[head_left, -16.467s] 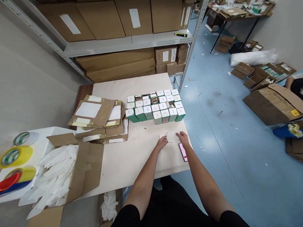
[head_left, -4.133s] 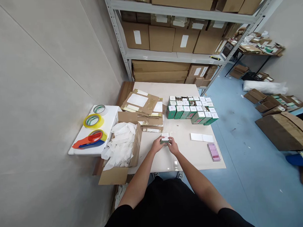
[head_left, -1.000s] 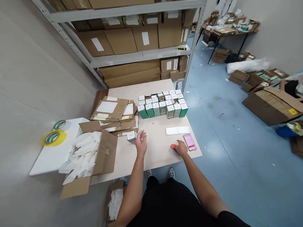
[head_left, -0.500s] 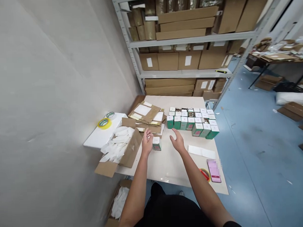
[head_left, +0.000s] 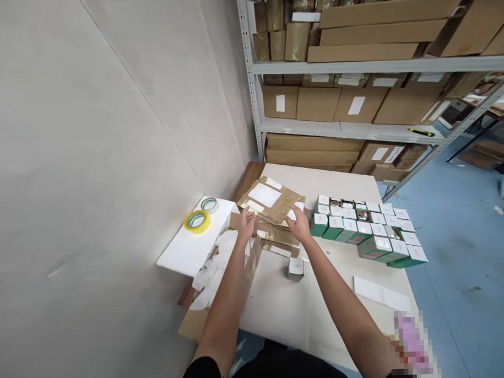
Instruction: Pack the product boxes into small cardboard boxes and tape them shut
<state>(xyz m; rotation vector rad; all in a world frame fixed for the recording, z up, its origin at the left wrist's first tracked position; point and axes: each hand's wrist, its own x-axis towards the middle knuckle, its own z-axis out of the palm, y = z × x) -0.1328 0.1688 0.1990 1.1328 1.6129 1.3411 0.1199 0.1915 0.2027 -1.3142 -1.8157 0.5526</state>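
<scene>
Tape roll, yellow, lies on a white side bench at far left, beside an open carton of white bags. Left hand, fingers spread wide and empty, reaches the near left edge of a stack of flattened cardboard mailers on the main bench. Right hand touches the stack's right edge; whether it grips anything cannot be told. One small green box stands alone just nearer. Rows of green boxes fill the right.
</scene>
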